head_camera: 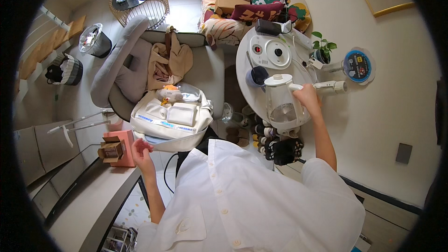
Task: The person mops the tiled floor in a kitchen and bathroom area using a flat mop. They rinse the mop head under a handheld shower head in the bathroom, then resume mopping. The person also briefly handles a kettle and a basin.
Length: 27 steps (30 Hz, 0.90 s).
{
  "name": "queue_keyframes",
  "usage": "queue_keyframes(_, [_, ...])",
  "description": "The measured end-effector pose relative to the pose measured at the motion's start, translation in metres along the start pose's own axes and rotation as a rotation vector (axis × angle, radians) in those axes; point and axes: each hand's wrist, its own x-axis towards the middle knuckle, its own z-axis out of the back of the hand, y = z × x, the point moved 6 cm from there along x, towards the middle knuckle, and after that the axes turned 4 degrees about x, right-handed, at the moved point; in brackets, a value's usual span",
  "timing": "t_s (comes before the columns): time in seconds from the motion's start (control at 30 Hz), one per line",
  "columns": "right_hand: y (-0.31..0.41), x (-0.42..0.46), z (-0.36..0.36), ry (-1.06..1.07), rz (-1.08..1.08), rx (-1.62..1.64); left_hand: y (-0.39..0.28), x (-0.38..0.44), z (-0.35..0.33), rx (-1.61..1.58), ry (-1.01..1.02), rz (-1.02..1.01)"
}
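My right hand (307, 98) grips the white handle of a glass electric kettle (282, 106), its white lid on, over the near edge of the round white table (245, 73). Inside the kettle some clear liquid seems to show low down. Behind it stands the white kettle base (267, 51), with a lit red display and a round black knob at its centre. A dark blue cup (257, 76) with a spoon handle sticking out is left of the kettle. My left hand (141, 150) holds nothing, fingers loosely curled and apart, beside a white backpack (171, 119) on the grey sofa chair.
A power strip (301, 38) with cables, a black box-like object (268, 27) and a potted plant (322, 49) are at the table's far side. Shoes (266, 133) lie on the floor below. A small open cardboard box (112, 149) and a pink box (126, 143) sit at left.
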Motion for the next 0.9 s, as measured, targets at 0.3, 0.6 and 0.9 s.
queue_keyframes(0.3, [-0.0035,0.0026,-0.0030,0.022,-0.012,0.006,-0.0056,-0.0025,-0.0026,0.038,-0.002,-0.012])
queue_keyframes(0.6, [-0.0012,0.0009,-0.0029,0.044,-0.050,0.001,-0.0021,-0.0020,-0.0019,-0.003,0.014,-0.022])
queue_keyframes(0.9, [0.0058,-0.0016,0.0007,0.097,-0.054,0.026,-0.0014,-0.0028,-0.0010,0.008,0.003,-0.012])
